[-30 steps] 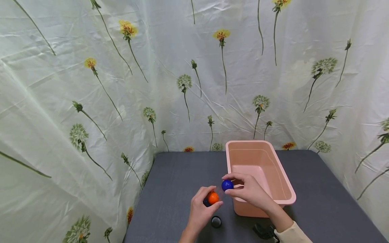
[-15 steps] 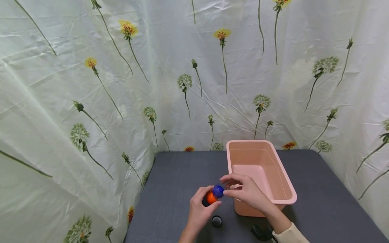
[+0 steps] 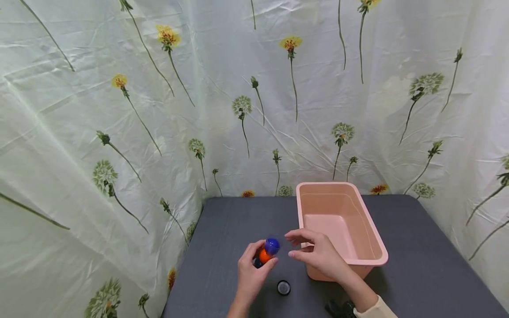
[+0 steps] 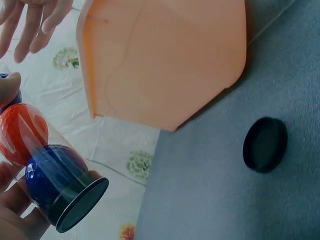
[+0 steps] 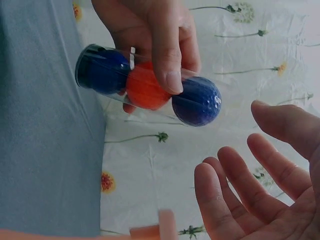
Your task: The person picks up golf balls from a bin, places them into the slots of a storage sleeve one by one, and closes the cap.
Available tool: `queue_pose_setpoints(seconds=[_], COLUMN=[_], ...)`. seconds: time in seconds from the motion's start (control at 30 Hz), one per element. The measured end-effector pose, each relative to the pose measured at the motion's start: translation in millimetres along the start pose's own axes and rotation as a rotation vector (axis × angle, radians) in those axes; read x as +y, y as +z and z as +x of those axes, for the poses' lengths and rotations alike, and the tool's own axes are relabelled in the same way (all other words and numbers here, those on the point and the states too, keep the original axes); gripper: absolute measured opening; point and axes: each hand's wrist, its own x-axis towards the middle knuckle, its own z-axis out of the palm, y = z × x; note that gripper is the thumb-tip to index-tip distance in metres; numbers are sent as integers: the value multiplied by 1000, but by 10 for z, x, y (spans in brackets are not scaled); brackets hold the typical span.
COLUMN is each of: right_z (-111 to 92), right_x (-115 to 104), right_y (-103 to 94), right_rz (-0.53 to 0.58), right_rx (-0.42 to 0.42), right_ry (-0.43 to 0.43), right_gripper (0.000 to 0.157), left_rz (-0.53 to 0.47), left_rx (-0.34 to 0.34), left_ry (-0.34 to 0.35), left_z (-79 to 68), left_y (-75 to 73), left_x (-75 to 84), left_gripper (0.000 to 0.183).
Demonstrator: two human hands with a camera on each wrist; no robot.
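My left hand (image 3: 251, 271) grips a clear plastic tube (image 4: 70, 165) closed at its lower end by a dark cap. Inside, a blue ball (image 5: 107, 72) sits by that cap, with an orange-red ball (image 5: 150, 95) beyond it. A second blue ball (image 5: 197, 102), dimpled like a golf ball, lies at the tube's other end, past the left thumb. To the right, apart from the tube, my right hand (image 3: 320, 254) hovers with relaxed, spread fingers and holds nothing. A loose black cap (image 3: 283, 288) lies on the table below the hands.
A pink plastic bin (image 3: 342, 194) stands on the grey table (image 3: 238, 221), just behind and beneath the right hand. Near the right wrist a black object (image 3: 338, 310) lies at the table's front, partly cut off. A flower-printed curtain (image 3: 222, 110) encloses the back and sides.
The right hand has let go of the blue ball, which is now at the tube's upper end. The left hand with the tube has moved left, away from the right hand.
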Motion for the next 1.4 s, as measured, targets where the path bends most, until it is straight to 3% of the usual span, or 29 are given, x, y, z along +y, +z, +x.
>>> queue_pose_setpoints(seconds=[0.47,0.67,0.93,1.13,1.4], right_z=[-97,-176,-258,-317,-379], right_x=[92,232,553,886,1282], right_y=[370,565,762,872,920], right_rz=[34,35,5,-113,-170], right_rx=[-30,-73,-109,-65,-63], right_ry=[22,28,53,53,107], right_gripper=[41,43,43,47,52], left_rz=[19,-1,3,-2,-14], left_rx=[145,191,212,207,199], left_ry=[-79,-69,-112,-134,-153], left_z=[-5,-18,-45,-82,-118], left_y=[-328,-464,-531,-551,-542], left_x=[-38,-115,-155,-149,-155], left_gripper=[49,48,50,51,51])
